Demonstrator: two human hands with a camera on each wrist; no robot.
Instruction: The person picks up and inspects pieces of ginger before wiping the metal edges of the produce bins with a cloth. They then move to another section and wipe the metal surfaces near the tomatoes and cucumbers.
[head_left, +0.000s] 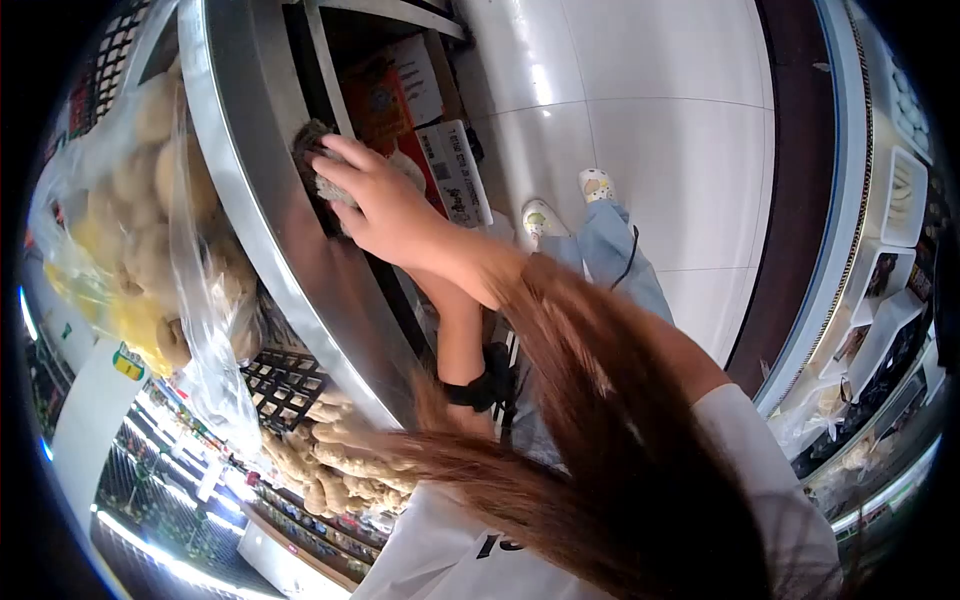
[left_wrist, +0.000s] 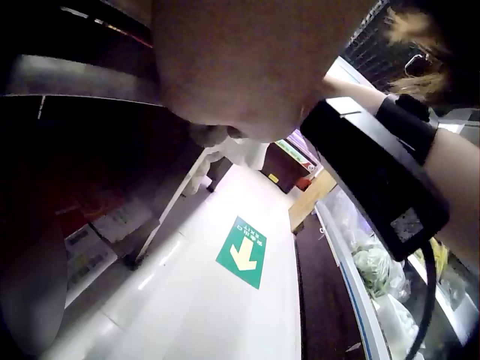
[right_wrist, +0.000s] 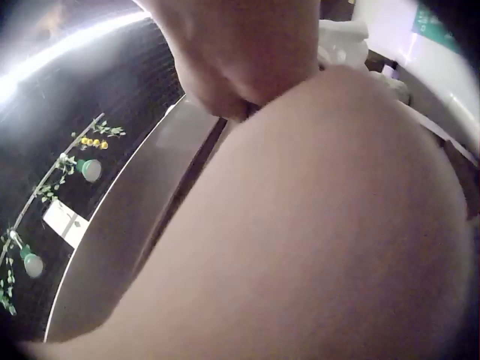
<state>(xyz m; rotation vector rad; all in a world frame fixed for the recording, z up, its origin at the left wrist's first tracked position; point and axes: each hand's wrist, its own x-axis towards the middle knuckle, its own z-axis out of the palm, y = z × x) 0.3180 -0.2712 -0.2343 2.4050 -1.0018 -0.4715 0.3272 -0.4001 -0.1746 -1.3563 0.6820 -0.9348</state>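
Note:
My right hand (head_left: pixel 390 215) holds a dirty grey cloth (head_left: pixel 330 185) against the metal edge of a shelf (head_left: pixel 285 130), its fingers bent over the cloth. Beneath it passes my left forearm, with a black band on it. In the head view my left hand is hidden behind the right one. The left wrist view has my left hand (left_wrist: pixel 247 67) filling the top, its fingertips out of sight. A pale crumpled thing (left_wrist: pixel 247 154) shows just past it.
Bags of round potato-like produce (head_left: pixel 140 200) and loose ginger (head_left: pixel 330 460) lie on the shelf. Printed cardboard boxes (head_left: pixel 455 170) stand underneath. Long hair (head_left: pixel 600 400) hangs across the arms. A display case (head_left: pixel 890 250) lines the far side of the tiled floor (head_left: pixel 680 150).

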